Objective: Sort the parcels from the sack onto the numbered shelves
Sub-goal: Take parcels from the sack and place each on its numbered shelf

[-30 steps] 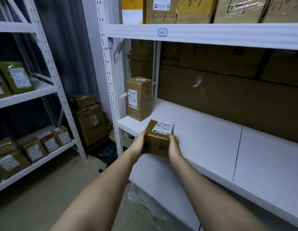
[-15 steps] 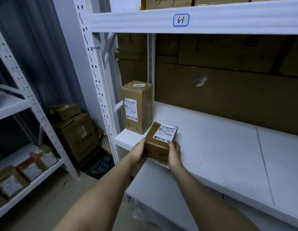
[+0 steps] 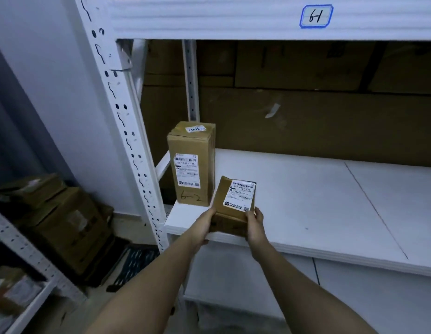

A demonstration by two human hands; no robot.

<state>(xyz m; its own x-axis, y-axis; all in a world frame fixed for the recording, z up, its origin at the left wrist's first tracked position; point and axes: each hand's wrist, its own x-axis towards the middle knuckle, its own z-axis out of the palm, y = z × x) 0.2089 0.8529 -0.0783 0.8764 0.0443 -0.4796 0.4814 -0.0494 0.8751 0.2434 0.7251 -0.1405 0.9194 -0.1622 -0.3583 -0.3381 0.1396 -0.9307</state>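
A small brown parcel (image 3: 233, 203) with a white shipping label on top lies at the front edge of the white shelf board (image 3: 318, 201). My left hand (image 3: 203, 225) grips its left side and my right hand (image 3: 254, 221) grips its right side. Just left of it and a little further back stands a tall brown parcel (image 3: 191, 165) marked "6-2", upright, close beside the small one. A blue-framed tag (image 3: 316, 16) reading "6-1" sits on the shelf beam above. No sack is in view.
A perforated white upright (image 3: 127, 131) bounds the shelf on the left. Large cardboard sheets (image 3: 306, 112) line the back. Brown boxes (image 3: 65, 220) stand on the floor at left, beside another white rack (image 3: 22, 256) with parcels. A lower shelf board (image 3: 282, 297) lies beneath.
Both hands have carried the small parcel forward and left onto the shelf, next to the tall parcel. The view has come closer to the shelf.
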